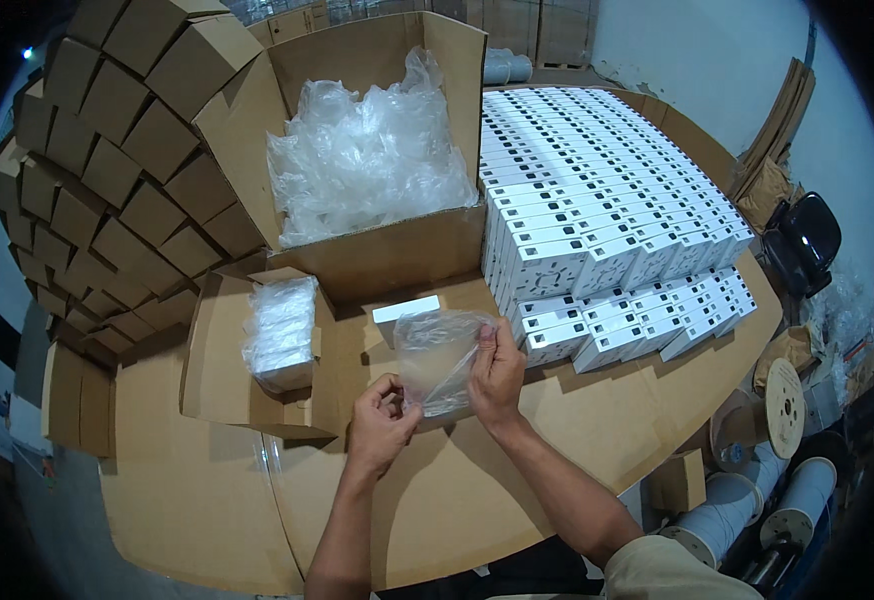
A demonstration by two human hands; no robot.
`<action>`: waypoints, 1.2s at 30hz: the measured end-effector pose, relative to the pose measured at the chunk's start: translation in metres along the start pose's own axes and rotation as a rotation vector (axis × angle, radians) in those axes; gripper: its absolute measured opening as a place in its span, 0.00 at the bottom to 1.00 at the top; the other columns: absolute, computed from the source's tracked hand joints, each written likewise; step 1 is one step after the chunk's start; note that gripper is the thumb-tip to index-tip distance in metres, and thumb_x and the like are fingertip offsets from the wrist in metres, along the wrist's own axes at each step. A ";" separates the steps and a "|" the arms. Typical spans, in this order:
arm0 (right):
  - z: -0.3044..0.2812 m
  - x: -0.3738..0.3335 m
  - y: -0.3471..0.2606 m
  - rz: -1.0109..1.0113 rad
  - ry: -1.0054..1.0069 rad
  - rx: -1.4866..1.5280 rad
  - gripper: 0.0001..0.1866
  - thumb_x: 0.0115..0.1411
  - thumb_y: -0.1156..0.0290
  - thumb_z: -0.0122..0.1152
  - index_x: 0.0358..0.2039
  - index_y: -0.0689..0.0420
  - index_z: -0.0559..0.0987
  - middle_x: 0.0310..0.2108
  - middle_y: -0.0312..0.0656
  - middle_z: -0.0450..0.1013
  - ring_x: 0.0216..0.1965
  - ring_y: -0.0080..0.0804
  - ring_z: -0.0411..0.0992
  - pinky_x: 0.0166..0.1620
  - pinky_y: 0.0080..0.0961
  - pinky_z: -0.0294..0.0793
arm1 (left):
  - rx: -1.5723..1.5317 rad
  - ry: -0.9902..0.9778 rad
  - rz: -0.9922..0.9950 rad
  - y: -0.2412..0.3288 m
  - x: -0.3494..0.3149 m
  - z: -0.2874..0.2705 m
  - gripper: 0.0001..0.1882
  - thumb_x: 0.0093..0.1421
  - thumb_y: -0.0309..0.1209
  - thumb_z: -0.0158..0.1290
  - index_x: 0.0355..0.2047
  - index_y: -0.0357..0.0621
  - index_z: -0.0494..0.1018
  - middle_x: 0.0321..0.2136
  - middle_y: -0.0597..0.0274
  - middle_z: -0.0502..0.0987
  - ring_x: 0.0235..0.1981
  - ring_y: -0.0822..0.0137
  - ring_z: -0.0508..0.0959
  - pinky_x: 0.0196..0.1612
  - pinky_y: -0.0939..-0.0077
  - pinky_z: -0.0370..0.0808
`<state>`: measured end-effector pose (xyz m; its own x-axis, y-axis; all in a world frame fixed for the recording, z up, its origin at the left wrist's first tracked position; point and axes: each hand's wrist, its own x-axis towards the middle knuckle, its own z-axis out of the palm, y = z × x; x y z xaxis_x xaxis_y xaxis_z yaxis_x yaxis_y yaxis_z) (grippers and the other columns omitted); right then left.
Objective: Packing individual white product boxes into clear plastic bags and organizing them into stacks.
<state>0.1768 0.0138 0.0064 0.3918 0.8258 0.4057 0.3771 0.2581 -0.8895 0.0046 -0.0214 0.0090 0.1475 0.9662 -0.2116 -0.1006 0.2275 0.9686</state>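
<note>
So from my remote seat both grips are closed on a clear plastic bag (435, 372): left hand (381, 425) pinching its lower left corner, right hand (498, 375) its right side. It's in front of a small white box (405, 309) on the table (192, 500), partly blocking my view of it. A big carton (387, 250) of crumpled film walls off the back, an open carton (219, 370) with wrapped packs (285, 330) sits left, and stacked white boxes (597, 200) crowd the right.

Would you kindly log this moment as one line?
left hand: holding clear bag | right hand: holding same bag | white box: beyond bag | carton: holds wrapped packs
</note>
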 end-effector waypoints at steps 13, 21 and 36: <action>0.004 -0.009 -0.008 -0.004 -0.037 0.033 0.16 0.73 0.65 0.47 0.30 0.62 0.70 0.20 0.56 0.68 0.19 0.49 0.68 0.24 0.39 0.65 | 0.096 0.265 0.296 0.010 0.008 0.021 0.16 0.71 0.40 0.49 0.35 0.39 0.70 0.26 0.71 0.71 0.25 0.80 0.67 0.28 0.83 0.65; 0.010 -0.015 -0.012 0.080 -0.274 0.154 0.13 0.69 0.64 0.58 0.36 0.63 0.80 0.19 0.37 0.72 0.21 0.21 0.69 0.27 0.25 0.68 | 0.283 0.592 0.487 -0.003 0.016 0.017 0.17 0.73 0.36 0.44 0.31 0.36 0.68 0.21 0.64 0.65 0.24 0.73 0.65 0.29 0.73 0.65; -0.013 0.005 -0.031 -0.530 -0.129 -0.042 0.10 0.54 0.77 0.68 0.38 0.57 0.81 0.40 0.42 0.74 0.41 0.36 0.73 0.45 0.30 0.72 | 0.430 0.502 0.484 -0.002 0.007 0.017 0.16 0.73 0.36 0.45 0.32 0.36 0.71 0.21 0.59 0.72 0.22 0.70 0.71 0.28 0.72 0.69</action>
<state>0.1781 0.0038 0.0391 0.0337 0.6435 0.7647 0.5289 0.6377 -0.5599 0.0229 -0.0171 0.0077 -0.2840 0.9080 0.3080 0.3614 -0.1961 0.9115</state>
